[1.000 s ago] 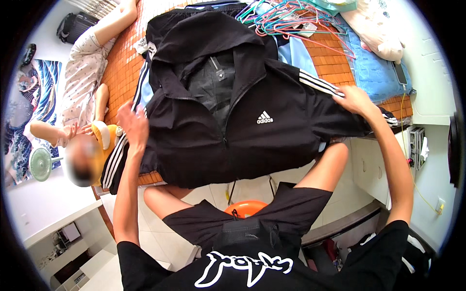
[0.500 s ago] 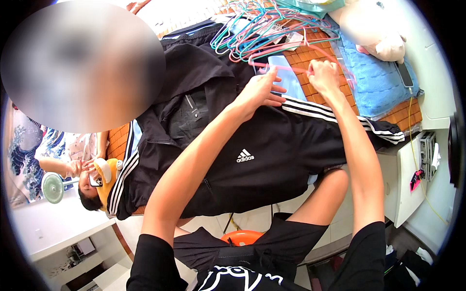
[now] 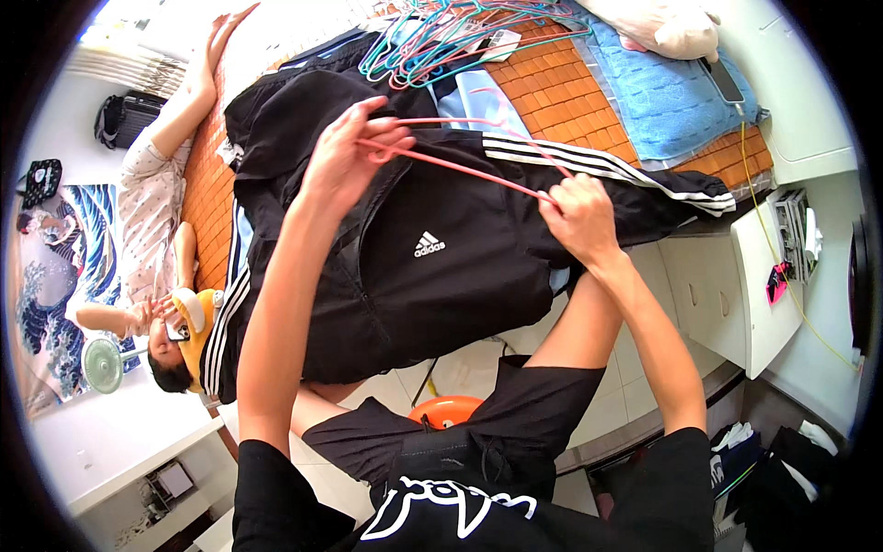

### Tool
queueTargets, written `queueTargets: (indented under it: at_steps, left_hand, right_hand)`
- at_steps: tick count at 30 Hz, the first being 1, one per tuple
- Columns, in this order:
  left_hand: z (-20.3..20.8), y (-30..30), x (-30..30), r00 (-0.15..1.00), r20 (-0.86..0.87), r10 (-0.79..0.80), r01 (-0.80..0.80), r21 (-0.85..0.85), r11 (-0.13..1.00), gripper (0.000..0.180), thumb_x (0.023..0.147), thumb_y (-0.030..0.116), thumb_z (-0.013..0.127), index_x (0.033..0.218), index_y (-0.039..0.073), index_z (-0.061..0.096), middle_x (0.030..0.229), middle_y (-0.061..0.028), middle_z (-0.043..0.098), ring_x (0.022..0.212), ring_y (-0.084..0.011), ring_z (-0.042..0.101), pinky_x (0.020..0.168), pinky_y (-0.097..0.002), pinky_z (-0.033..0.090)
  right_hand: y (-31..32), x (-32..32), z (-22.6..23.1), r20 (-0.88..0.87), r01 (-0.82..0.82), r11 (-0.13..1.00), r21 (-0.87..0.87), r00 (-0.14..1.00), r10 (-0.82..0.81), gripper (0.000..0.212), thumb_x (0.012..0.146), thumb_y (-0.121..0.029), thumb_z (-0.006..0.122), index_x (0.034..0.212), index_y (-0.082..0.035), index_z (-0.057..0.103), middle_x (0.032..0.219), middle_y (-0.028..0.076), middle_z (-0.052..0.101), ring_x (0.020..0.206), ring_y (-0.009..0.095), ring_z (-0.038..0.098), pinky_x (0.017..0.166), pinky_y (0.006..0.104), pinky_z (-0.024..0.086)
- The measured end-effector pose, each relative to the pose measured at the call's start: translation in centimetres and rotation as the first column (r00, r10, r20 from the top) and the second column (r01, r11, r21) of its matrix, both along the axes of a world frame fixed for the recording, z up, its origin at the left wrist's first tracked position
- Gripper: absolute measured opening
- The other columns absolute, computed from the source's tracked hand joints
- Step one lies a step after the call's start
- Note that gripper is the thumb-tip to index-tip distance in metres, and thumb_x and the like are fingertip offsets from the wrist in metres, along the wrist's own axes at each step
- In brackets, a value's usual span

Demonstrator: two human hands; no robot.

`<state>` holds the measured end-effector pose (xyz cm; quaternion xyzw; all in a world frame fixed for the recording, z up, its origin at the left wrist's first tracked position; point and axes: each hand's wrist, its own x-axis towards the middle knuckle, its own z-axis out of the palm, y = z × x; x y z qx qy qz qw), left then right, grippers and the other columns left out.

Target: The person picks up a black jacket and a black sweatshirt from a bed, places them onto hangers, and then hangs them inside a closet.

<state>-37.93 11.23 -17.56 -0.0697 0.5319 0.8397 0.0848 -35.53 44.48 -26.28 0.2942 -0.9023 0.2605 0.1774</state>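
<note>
Both my hands hold a pink hanger [image 3: 469, 172] stretched between them above a black jacket [image 3: 460, 290]. My left hand [image 3: 345, 156] has its fingers around one end of the hanger, some of them loosely spread. At the other end, my right hand [image 3: 582, 219] is closed in a fist. The jacket lies spread on the woven mat with its front up, and white stripes [image 3: 598, 164] run down its sleeve. Past the jacket, a tangled pile of pink, teal and purple hangers [image 3: 441, 46] rests on the mat.
A brown woven mat [image 3: 561, 101] covers the bed. On the right are a blue pillow [image 3: 658, 110], a phone [image 3: 724, 81] with a yellow cable, and a white plush toy [image 3: 676, 32]. Another person [image 3: 152, 207] lies at the left, near a green fan [image 3: 101, 365]. An orange stool [image 3: 446, 409] shows below.
The pink hanger has come away from the pile, toward me and leftward over the jacket. My left hand, open before, now grips its end. The jacket's collar opening looks more closed over.
</note>
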Motion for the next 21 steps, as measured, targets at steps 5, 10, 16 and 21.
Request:
queueTargets:
  at_steps: [5, 10, 16, 21]
  left_hand:
    - [4.6, -5.2, 8.7, 0.996, -0.052, 0.071, -0.059, 0.197, 0.979, 0.03, 0.105, 0.024, 0.04, 0.124, 0.004, 0.053, 0.057, 0.0045, 0.031, 0.049, -0.0057, 0.035, 0.092, -0.0379, 0.051]
    - [4.3, -8.9, 16.2, 0.985, -0.111, 0.132, -0.076, 0.405, 0.911, 0.038, 0.107, 0.026, 0.028, 0.123, 0.003, 0.054, 0.048, 0.0036, 0.025, 0.038, -0.0076, 0.026, 0.088, -0.0355, 0.053]
    - [5.4, -9.4, 23.9, 0.954, -0.21, 0.213, -0.112, 0.409, 0.906, 0.036, 0.106, 0.03, 0.032, 0.12, 0.009, 0.058, 0.043, 0.0068, 0.026, 0.035, -0.0062, 0.027, 0.085, -0.0355, 0.054]
    - [7.0, -7.9, 24.9, 0.984, 0.025, 0.176, -0.174, -0.075, 0.982, 0.049, 0.103, 0.038, 0.042, 0.142, 0.008, 0.041, 0.095, -0.0061, 0.065, 0.089, -0.0174, 0.065, 0.093, -0.037, 0.048]
  right_hand:
    - [2.0, 4.2, 3.0, -0.095, 0.198, 0.976, -0.092, 0.974, -0.207, 0.017, 0.075, -0.014, 0.072, 0.082, -0.005, 0.059, 0.099, 0.011, 0.06, 0.103, 0.031, 0.054, 0.087, 0.0406, 0.044]
    - [-2.2, 5.8, 3.1, 0.704, 0.07, 0.901, -0.427, 0.651, 0.284, 0.058, 0.077, -0.012, 0.073, 0.122, -0.005, 0.038, 0.094, 0.01, 0.057, 0.081, 0.022, 0.06, 0.078, 0.0347, 0.051]
    - [-6.3, 7.2, 4.7, 0.735, -0.049, 0.92, -0.39, 0.584, 0.343, 0.068, 0.07, -0.022, 0.083, 0.124, -0.004, 0.047, 0.095, 0.007, 0.048, 0.088, 0.017, 0.053, 0.078, 0.0309, 0.049]
    - [-6.3, 6.7, 6.0, 0.702, -0.074, 0.95, -0.303, 0.656, 0.275, 0.029, 0.067, -0.001, 0.067, 0.085, -0.004, 0.044, 0.068, 0.002, 0.044, 0.062, 0.012, 0.047, 0.056, 0.0269, 0.042]
